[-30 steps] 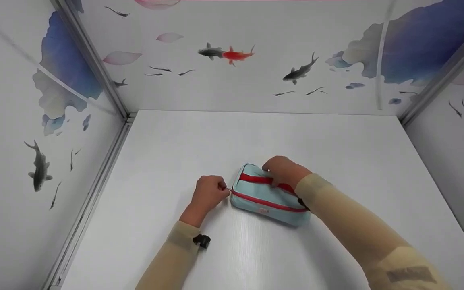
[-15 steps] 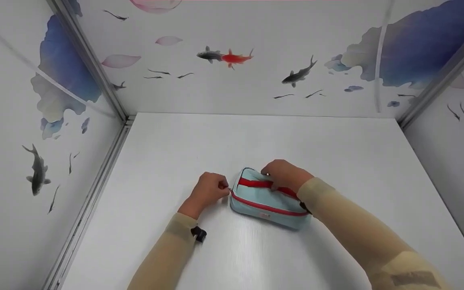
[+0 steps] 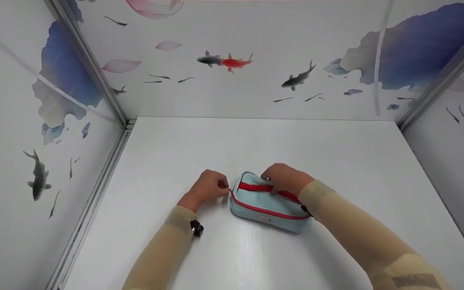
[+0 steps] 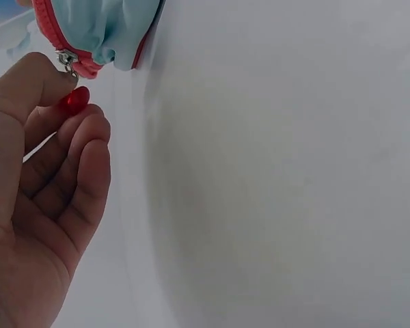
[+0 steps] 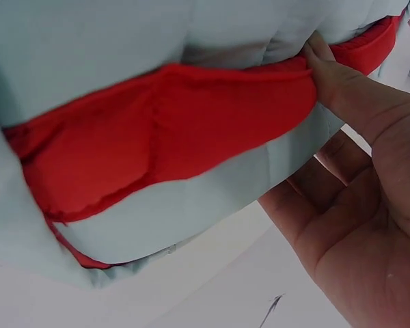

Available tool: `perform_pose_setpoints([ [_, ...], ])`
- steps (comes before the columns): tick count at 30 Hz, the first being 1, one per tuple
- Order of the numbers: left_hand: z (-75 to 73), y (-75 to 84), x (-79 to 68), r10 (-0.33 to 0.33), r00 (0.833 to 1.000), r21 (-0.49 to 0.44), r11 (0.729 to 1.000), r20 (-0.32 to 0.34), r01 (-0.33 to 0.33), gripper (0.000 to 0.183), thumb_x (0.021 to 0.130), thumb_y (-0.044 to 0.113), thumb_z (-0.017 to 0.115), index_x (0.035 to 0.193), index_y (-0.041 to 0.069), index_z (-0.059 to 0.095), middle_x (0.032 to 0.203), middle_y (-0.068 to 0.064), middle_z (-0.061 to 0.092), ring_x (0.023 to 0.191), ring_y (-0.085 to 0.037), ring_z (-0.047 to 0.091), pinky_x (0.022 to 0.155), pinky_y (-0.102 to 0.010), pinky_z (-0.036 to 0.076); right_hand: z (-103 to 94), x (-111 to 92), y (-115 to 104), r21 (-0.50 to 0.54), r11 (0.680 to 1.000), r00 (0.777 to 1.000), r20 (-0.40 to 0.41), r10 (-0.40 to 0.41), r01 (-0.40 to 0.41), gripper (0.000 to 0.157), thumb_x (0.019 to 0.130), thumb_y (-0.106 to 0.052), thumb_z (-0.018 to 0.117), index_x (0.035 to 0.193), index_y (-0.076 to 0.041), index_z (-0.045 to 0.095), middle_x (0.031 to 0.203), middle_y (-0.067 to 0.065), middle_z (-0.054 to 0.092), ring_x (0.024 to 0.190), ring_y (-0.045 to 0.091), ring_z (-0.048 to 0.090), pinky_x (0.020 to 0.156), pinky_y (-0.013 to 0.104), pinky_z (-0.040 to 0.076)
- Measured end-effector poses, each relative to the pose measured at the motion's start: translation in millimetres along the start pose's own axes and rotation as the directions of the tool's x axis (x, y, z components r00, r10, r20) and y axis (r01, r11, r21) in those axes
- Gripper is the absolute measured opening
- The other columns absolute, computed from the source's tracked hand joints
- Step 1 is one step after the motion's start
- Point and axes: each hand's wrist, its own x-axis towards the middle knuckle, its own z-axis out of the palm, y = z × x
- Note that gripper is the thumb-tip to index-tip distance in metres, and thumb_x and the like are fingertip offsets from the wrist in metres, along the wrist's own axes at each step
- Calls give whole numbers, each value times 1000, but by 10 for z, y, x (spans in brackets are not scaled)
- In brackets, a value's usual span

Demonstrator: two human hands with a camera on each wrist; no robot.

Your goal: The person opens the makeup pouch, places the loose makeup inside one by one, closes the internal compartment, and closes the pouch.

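Note:
A light blue zippered pouch (image 3: 256, 197) with red trim sits on the white table. At its left corner my left hand (image 3: 209, 186) pinches the zipper pull between thumb and index finger. The left wrist view shows the pull's red bead (image 4: 78, 100) at the fingertips, hanging from a metal slider (image 4: 67, 57) on the red zipper. My right hand (image 3: 286, 177) holds the pouch from its far side. In the right wrist view its thumb presses on the red strap (image 5: 191, 130) across the top, and the other fingers are behind the pouch's far edge, their tips hidden.
White panels with painted fish and blue leaves stand at the back (image 3: 167, 92) and on both sides. Metal rails (image 3: 113, 159) run along the left side. A small black device (image 3: 197, 228) is strapped to the left wrist.
The left wrist and forearm have shifted slightly away from me and turned, while the fingers stay at the pouch's left corner. The right hand keeps its hold. The head view has tilted up slightly.

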Motion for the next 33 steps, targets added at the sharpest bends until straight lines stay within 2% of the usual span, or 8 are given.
perform_pose_setpoints([
  [6,-37,-33,77,46,999,26,999,14,-46,5,88,14,77,85,13,80,76,3,70,74,-13,56,72,-29,51,-1,44,32,-24,1000,1000,13,-18,18,60,91,-11,83,148,-14,62,140,9,65,131,31,57,111,53,52],
  [15,-72,-4,181,-35,998,10,999,57,34,6,93,20,77,92,16,82,82,3,71,82,-18,60,78,-33,55,8,41,49,-5,1000,1000,18,-7,8,64,90,-11,85,149,-15,62,139,8,67,131,31,58,109,52,55],
  [21,-102,-3,275,-4,998,24,1000,65,2,7,93,18,76,91,15,82,84,1,72,84,-19,60,80,-33,54,14,28,58,-14,1000,1000,4,-18,18,63,90,-10,84,149,-16,62,139,8,67,131,31,58,109,51,55],
  [27,-133,-4,336,-22,996,11,1000,91,21,6,93,19,76,92,16,82,86,2,71,86,-19,60,81,-33,55,24,11,56,-10,1000,1000,-9,-27,27,64,89,-9,85,148,-16,63,140,8,67,133,31,59,110,51,54],
  [33,-148,3,414,-11,996,47,999,92,7,6,93,18,76,91,16,82,86,3,73,85,-18,61,80,-33,55,12,18,64,-33,998,998,-9,-61,61,57,90,-11,85,144,-14,67,130,7,71,124,28,62,106,48,57],
])
